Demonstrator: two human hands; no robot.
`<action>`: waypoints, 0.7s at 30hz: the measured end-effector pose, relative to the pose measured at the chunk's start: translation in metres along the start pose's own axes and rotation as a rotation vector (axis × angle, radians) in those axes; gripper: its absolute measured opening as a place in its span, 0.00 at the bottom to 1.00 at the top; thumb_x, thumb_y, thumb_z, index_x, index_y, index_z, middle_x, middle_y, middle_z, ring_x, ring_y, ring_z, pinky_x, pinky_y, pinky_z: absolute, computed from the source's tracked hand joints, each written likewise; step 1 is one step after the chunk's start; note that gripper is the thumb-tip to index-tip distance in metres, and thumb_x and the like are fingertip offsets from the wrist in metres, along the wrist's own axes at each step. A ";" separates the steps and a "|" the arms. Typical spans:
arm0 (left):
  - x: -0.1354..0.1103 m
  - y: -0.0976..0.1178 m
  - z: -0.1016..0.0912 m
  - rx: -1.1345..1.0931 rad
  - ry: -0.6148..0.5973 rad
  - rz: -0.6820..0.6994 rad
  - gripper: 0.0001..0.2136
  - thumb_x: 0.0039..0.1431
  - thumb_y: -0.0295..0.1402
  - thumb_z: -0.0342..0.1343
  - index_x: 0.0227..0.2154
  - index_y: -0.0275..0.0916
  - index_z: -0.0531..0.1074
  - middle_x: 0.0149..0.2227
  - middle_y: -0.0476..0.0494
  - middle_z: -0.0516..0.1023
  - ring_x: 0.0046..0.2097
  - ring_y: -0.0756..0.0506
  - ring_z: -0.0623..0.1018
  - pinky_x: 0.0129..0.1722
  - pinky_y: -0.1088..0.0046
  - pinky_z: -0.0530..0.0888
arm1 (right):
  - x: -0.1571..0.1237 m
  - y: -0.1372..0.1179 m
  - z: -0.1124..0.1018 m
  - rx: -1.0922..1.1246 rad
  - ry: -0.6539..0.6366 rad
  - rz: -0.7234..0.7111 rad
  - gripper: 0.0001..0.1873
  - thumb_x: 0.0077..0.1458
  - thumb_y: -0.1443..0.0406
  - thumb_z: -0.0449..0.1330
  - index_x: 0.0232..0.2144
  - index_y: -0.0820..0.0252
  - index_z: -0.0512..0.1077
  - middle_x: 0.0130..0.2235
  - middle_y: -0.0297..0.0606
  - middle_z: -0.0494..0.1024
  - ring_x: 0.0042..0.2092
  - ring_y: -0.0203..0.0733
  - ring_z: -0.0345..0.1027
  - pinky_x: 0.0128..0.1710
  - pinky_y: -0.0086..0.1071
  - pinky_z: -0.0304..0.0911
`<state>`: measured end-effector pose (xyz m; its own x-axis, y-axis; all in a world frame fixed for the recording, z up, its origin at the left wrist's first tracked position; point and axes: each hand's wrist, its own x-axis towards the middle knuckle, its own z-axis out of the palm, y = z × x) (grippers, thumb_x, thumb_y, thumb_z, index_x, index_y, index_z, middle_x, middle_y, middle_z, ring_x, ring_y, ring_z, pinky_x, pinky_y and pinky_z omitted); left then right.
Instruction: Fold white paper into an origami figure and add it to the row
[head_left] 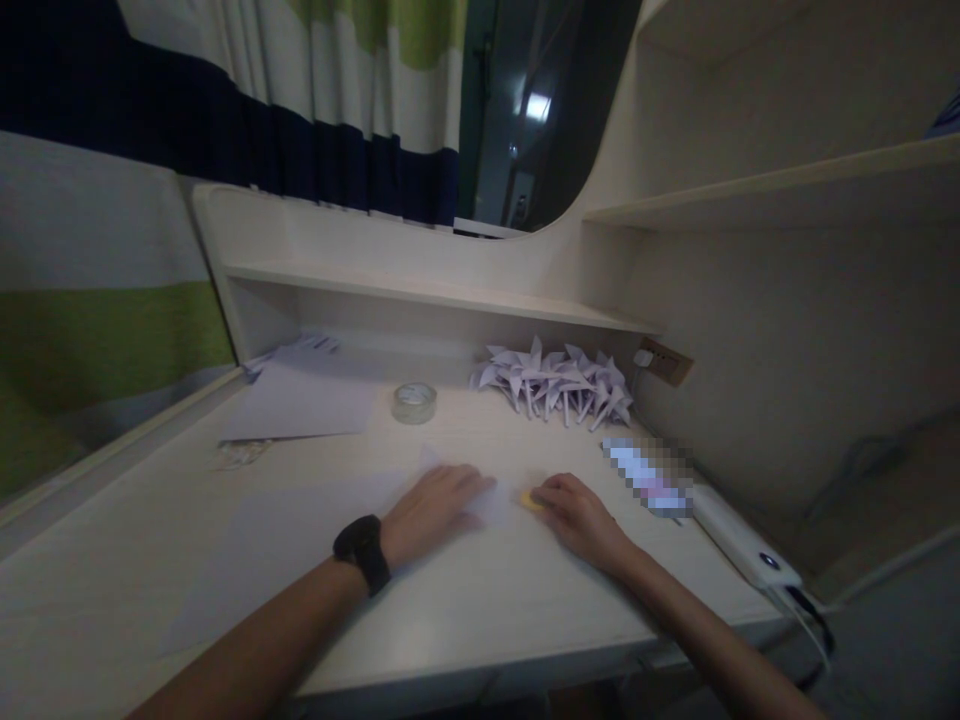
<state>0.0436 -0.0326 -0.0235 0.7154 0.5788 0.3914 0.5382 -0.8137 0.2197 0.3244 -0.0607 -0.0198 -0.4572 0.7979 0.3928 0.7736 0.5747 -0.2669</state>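
My left hand (435, 512), with a black watch at the wrist, lies flat on a large sheet of white paper (292, 545). Its fingers are stretched out to the right, over the sheet's right part. Just right of them, my right hand (581, 520) is closed on a small yellow object (530, 499) that pokes out leftward from the fingertips. Most of that object is hidden in the grip, and blur hides its kind. Behind both hands stands a roll of clear tape (414, 404).
Folded paper pinwheels (555, 380) lie piled at the back right. A stack of white paper (304, 395) occupies the back left. At right are a pixelated bright screen (645, 478) and a long white box (742, 540) with cables. A low shelf (442, 292) overhangs the desk's back.
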 end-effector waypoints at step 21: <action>-0.001 0.002 0.001 0.015 0.002 0.014 0.14 0.68 0.38 0.45 0.51 0.43 0.69 0.51 0.43 0.74 0.54 0.43 0.71 0.57 0.59 0.62 | 0.001 -0.015 -0.001 0.099 -0.114 -0.032 0.11 0.57 0.65 0.59 0.42 0.58 0.77 0.40 0.44 0.75 0.42 0.44 0.68 0.43 0.35 0.64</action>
<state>0.0446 -0.0345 -0.0243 0.7221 0.5671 0.3963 0.5345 -0.8210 0.2008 0.3129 -0.0685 -0.0146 -0.5324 0.7910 0.3016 0.7133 0.6110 -0.3433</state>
